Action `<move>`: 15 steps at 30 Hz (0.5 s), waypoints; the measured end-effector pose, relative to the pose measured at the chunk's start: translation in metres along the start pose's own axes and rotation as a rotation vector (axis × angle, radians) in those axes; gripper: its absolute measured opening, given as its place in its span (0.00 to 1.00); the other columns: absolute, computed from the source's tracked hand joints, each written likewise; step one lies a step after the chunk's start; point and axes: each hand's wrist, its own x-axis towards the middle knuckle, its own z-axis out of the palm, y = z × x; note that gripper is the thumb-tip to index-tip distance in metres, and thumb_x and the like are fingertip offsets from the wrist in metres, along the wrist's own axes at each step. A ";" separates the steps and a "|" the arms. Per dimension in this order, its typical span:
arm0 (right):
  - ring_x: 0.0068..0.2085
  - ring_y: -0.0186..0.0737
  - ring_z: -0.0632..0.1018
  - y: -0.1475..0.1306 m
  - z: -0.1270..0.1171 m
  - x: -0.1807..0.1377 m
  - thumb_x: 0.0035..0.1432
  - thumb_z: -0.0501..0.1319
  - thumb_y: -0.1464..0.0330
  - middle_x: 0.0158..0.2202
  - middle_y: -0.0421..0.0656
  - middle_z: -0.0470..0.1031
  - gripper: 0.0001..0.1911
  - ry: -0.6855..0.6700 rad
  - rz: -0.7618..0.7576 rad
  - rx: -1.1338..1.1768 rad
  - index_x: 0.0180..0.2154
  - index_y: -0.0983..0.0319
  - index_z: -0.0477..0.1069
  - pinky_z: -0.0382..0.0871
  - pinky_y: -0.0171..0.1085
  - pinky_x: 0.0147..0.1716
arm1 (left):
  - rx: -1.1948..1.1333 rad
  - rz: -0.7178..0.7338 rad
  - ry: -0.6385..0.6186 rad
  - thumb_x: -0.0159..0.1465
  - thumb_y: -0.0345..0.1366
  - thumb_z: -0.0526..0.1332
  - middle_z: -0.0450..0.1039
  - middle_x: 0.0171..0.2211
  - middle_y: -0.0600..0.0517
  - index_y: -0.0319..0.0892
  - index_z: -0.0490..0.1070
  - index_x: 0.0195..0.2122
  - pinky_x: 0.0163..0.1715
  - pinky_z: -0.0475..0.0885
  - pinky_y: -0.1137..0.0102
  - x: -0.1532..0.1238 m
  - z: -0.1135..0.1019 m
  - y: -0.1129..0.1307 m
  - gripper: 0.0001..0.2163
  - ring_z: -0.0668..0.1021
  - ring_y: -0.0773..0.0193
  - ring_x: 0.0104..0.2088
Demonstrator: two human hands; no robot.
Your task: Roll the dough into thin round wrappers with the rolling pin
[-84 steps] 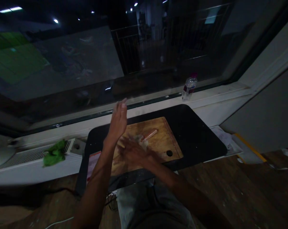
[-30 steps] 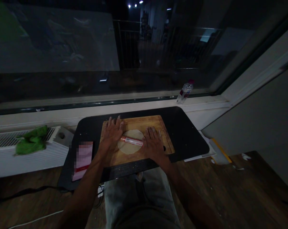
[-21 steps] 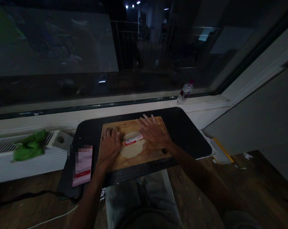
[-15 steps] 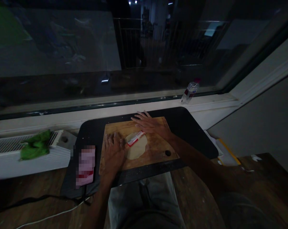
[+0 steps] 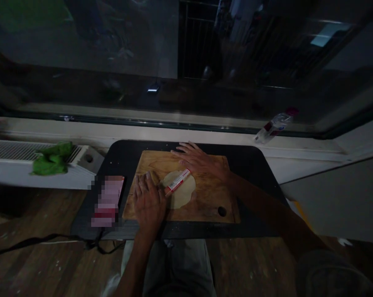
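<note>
A flat round of dough (image 5: 185,194) lies on a wooden cutting board (image 5: 205,208). Across the dough, slanting up to the right, rests a rolling pin (image 5: 178,181) with a white and red label; both its ends are hidden under my hands. My left hand (image 5: 149,202) lies flat over the pin's lower left end, fingers stretched forward. At the upper right end, my right hand (image 5: 199,159) is laid flat with its fingers spread toward the upper left. Pale flour dusts the fingertips.
The board sits on a black table (image 5: 248,165). A pixelated pink phone-like item (image 5: 107,202) is at left. On the window sill stands a tilted-looking bottle (image 5: 275,127). A green cloth (image 5: 52,159) hangs over the radiator (image 5: 62,177). A black cable (image 5: 34,240) runs at lower left.
The camera view has turned, so the table looks more level. Both hands remain flat over the rolling pin, which still lies slanted across the dough.
</note>
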 end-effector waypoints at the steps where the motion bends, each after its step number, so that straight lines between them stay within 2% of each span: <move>1: 0.81 0.47 0.61 -0.001 -0.002 -0.001 0.84 0.55 0.57 0.79 0.42 0.67 0.29 -0.005 0.008 0.001 0.80 0.50 0.62 0.49 0.57 0.82 | 0.002 -0.003 -0.011 0.79 0.38 0.51 0.64 0.75 0.22 0.25 0.57 0.80 0.75 0.65 0.37 0.001 -0.001 0.000 0.32 0.60 0.32 0.81; 5: 0.81 0.51 0.61 -0.009 -0.006 -0.010 0.84 0.54 0.57 0.78 0.46 0.68 0.31 -0.021 0.046 -0.007 0.81 0.54 0.60 0.49 0.59 0.82 | -0.003 0.000 -0.043 0.79 0.40 0.52 0.64 0.76 0.26 0.28 0.56 0.81 0.78 0.62 0.39 0.008 -0.002 -0.003 0.33 0.59 0.34 0.81; 9: 0.81 0.53 0.61 -0.018 -0.005 -0.026 0.84 0.54 0.58 0.78 0.47 0.68 0.30 -0.021 0.128 -0.031 0.81 0.55 0.60 0.48 0.60 0.82 | -0.017 0.070 -0.081 0.78 0.40 0.52 0.63 0.76 0.25 0.27 0.55 0.81 0.78 0.60 0.39 0.015 -0.004 -0.008 0.34 0.58 0.32 0.82; 15: 0.82 0.54 0.60 -0.034 0.001 -0.055 0.82 0.55 0.62 0.81 0.48 0.63 0.33 -0.004 0.266 -0.064 0.82 0.57 0.56 0.47 0.61 0.82 | -0.043 0.120 -0.132 0.73 0.36 0.55 0.66 0.76 0.27 0.28 0.55 0.81 0.78 0.59 0.37 0.033 -0.008 -0.008 0.36 0.60 0.32 0.81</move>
